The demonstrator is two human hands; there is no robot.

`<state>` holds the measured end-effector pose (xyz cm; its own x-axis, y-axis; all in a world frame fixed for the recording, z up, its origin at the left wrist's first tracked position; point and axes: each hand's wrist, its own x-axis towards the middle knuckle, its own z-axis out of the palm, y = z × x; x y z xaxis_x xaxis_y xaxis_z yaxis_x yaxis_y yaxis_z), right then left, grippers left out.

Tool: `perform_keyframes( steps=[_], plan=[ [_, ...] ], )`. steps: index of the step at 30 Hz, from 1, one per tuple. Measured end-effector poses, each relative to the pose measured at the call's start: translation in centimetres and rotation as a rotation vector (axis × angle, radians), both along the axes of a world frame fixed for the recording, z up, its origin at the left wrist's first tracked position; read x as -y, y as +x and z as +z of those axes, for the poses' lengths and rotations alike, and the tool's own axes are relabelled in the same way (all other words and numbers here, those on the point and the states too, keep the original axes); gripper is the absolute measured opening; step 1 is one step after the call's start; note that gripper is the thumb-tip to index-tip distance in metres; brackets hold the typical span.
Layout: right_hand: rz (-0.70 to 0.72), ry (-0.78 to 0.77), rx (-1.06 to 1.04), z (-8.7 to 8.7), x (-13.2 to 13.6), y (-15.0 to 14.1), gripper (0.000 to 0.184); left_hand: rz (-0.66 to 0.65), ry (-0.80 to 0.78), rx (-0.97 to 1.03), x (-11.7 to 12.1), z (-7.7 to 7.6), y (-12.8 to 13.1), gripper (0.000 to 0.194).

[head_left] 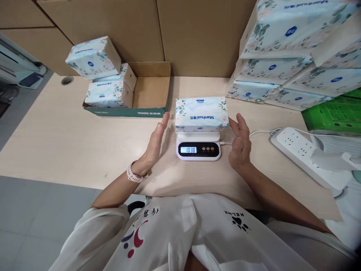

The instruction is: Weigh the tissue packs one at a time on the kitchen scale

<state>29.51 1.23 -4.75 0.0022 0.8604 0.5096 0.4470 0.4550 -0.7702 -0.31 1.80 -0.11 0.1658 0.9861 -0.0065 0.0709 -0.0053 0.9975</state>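
Note:
A pack of tissues (pixel 201 114), pale blue and white with leaves and flowers, lies on a small white kitchen scale (pixel 199 152). The lit display on the scale looks to read 103.8. To the left of the pack, my left hand (pixel 155 141) is held upright with straight fingers, apart from the pack and close to the cardboard tray's corner. On the other side, my right hand (pixel 240 145) is open and empty, its fingertips at the pack's right edge; whether they touch it I cannot tell.
A green-sided cardboard tray (pixel 149 92) at the back left holds several tissue packs (pixel 104 93). More packs (pixel 278 67) are stacked at the right, near a green crate (pixel 332 114). A white power strip (pixel 300 145) with cables lies on the table's right. Cardboard boxes (pixel 203 37) line the back.

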Motion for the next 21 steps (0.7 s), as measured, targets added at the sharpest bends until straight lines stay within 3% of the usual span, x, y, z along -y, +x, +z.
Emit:
perform_keyframes(
  steps=[21],
  plan=[
    [0.067,-0.096,0.159,0.04,-0.08,-0.23,0.075,-0.023,0.015,-0.016,0.03,-0.45,-0.10,0.071]
  ],
)
